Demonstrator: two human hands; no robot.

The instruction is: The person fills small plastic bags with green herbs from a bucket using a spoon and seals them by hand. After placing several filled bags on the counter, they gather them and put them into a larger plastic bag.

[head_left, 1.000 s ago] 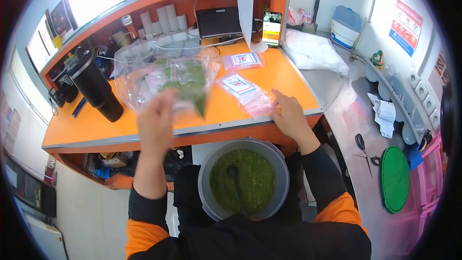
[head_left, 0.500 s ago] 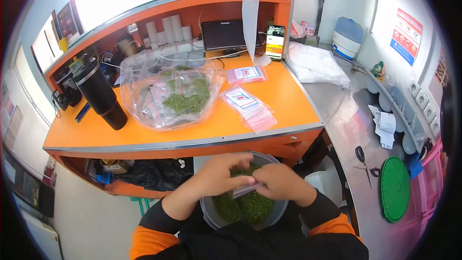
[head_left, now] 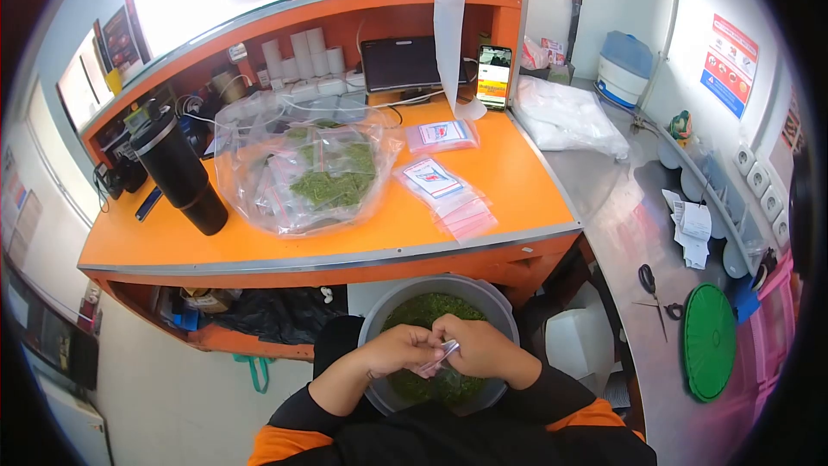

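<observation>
Both my hands are over a grey tub [head_left: 374, 318] filled with chopped green herbs [head_left: 442, 304]. A small clear zip bag [head_left: 447, 352] is pinched between them, held by its top edge. My left hand [head_left: 398, 350] grips the bag's left side with thumb and fingers. On the other side, my right hand [head_left: 479, 349] is closed on the bag's upper corner. The lower part of the bag hangs over the herbs, partly hidden by the fingers.
On the orange desk [head_left: 345, 246] lie a large clear bag [head_left: 250, 181] of herb-filled packets, flat zip bags [head_left: 466, 216] and a black tumbler [head_left: 177, 173]. A phone [head_left: 493, 78] leans at the back. Scissors [head_left: 653, 298] and a green lid [head_left: 709, 342] rest on the right-hand metal counter.
My left hand has moved down and closed its fingers on the bag beside the right hand. The right hand has shifted slightly left, and more of the tub's far side shows.
</observation>
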